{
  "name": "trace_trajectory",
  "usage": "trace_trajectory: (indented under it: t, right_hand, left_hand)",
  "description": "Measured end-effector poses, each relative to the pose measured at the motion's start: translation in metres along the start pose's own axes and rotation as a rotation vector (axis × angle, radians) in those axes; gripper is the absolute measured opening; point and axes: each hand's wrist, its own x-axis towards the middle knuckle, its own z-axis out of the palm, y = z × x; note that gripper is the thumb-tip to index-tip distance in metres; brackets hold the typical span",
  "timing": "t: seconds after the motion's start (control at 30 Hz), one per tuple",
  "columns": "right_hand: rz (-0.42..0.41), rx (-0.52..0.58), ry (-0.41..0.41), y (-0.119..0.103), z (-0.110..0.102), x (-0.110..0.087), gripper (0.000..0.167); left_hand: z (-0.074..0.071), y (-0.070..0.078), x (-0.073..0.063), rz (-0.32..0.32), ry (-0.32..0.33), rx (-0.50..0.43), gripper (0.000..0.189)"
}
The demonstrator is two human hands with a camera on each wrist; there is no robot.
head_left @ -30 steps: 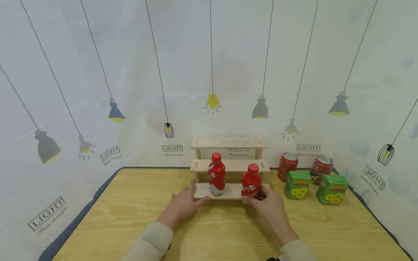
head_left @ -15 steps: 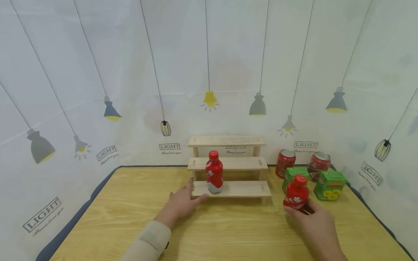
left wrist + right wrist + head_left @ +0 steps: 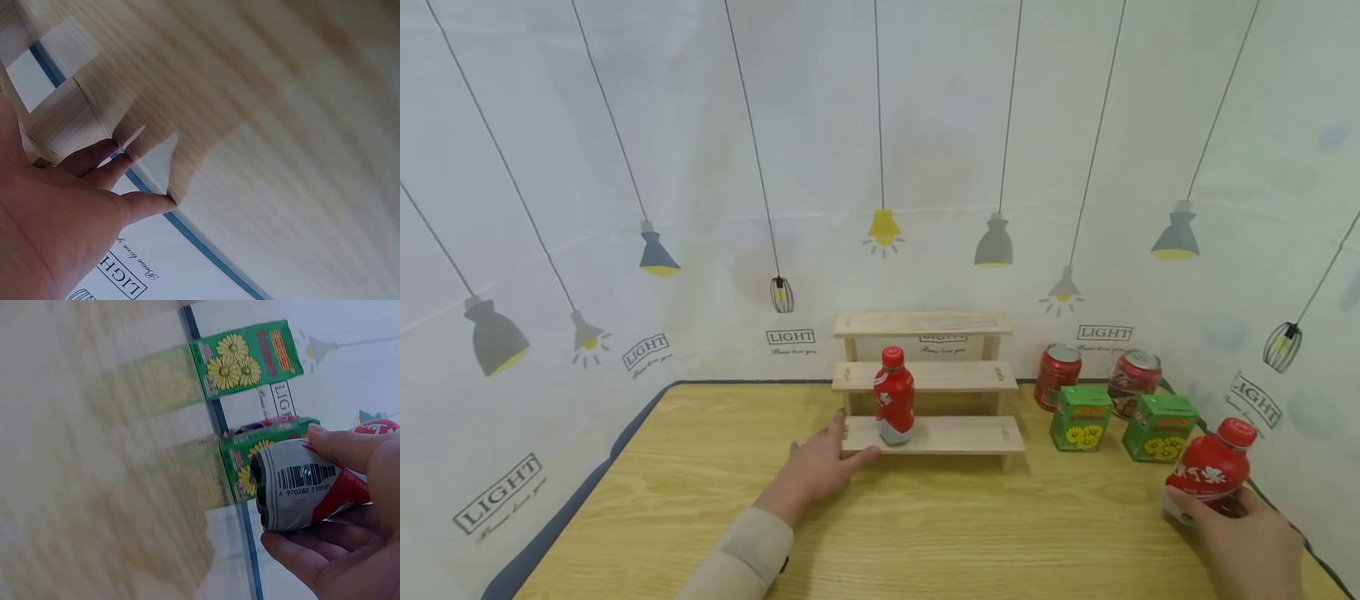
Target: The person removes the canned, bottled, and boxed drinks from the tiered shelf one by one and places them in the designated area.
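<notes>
My right hand (image 3: 1255,533) grips a red drink bottle (image 3: 1212,462) with a red cap at the right of the table. The bottle leans; the right wrist view shows its white base with a barcode (image 3: 306,477), raised off the tabletop. At the left end of a three-step wooden display rack (image 3: 936,433), my left hand (image 3: 816,467) rests against the lowest step, thumb along the front and fingers by the side. In the left wrist view, several fairly straight fingers (image 3: 147,206) touch the tabletop. A second red bottle (image 3: 894,400) stands upright on the lowest step.
Two green drink cartons with yellow flowers, the left carton (image 3: 1081,419) and the right carton (image 3: 1161,428), stand right of the rack. Behind them are two red cans, a left can (image 3: 1058,377) and a right can (image 3: 1133,383). A lamp-printed backdrop (image 3: 722,208) encloses the wooden table (image 3: 925,533).
My right hand has carried the red bottle off the right end of the lowest step, rightward past the cartons. The left hand stays at the rack; the other bottle has not moved.
</notes>
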Motion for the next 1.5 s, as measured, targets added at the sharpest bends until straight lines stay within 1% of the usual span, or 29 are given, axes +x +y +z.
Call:
trace_trajectory:
  t: [0.1,0.33,0.5,0.7,0.83,1.03,1.33,1.5]
  right_hand:
    - [0.000,-0.011,0.024,0.004,-0.005,0.003,0.094]
    - [0.011,-0.070,0.010,0.006,-0.010,0.003,0.090]
    - [0.025,-0.086,-0.016,0.011,-0.009,0.007,0.096]
    - [0.016,-0.090,-0.085,0.013,-0.008,0.010,0.108]
    - [0.016,-0.085,-0.093,0.012,-0.008,0.008,0.111]
    - [0.002,-0.089,-0.081,0.011,-0.008,0.007,0.109]
    - [0.000,-0.095,-0.071,0.011,-0.007,0.010,0.102]
    - [-0.006,-0.094,-0.081,0.012,-0.006,0.012,0.099]
  left_hand:
    - [-0.002,0.000,0.000,-0.002,0.000,0.003,0.122]
    - [-0.001,0.000,0.000,-0.006,-0.005,0.008,0.122]
    - [-0.001,0.001,-0.001,-0.004,-0.009,0.005,0.122]
    - [-0.002,0.001,-0.002,0.001,0.001,0.007,0.121]
    - [-0.002,0.002,-0.003,0.003,0.000,0.006,0.121]
    - [-0.003,0.003,-0.005,0.005,0.001,0.003,0.120]
    - [-0.001,0.000,-0.001,0.014,0.007,0.001,0.120]
    - [-0.001,0.000,0.000,0.010,0.005,-0.002,0.120]
